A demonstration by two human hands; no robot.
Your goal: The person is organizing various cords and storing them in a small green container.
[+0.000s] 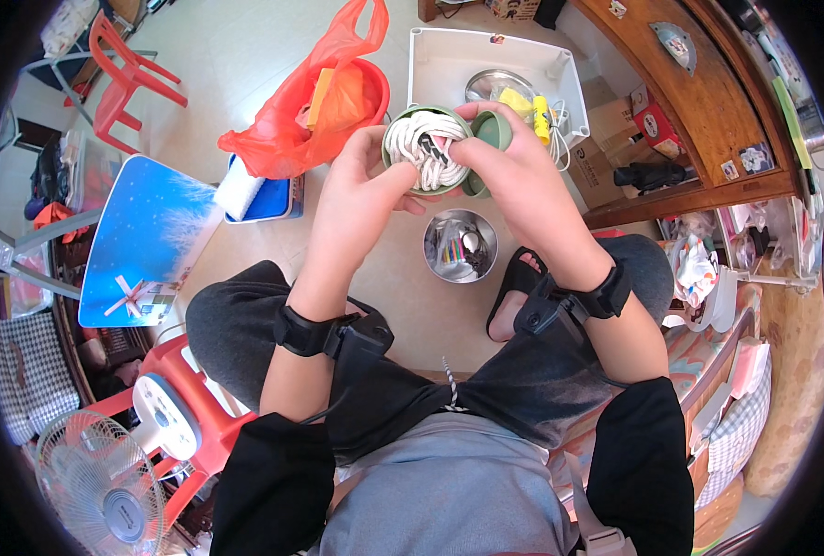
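Both hands are raised above the floor, close together. My left hand grips the side of a round green container, its thumb over the rim. A bundle of white cord fills the container, with a short black-and-white piece at its middle. My right hand has its thumb pressed on the cord. A second round green part sits within the right hand's grasp, beside the container; whether it is a lid or a cup I cannot tell. The right fingers are partly hidden behind it.
A metal bowl with small items stands on the floor below my hands. Beyond are a white plastic bin, a red plastic bag over a red tub, and a blue box. A wooden cabinet borders the right, a fan the lower left.
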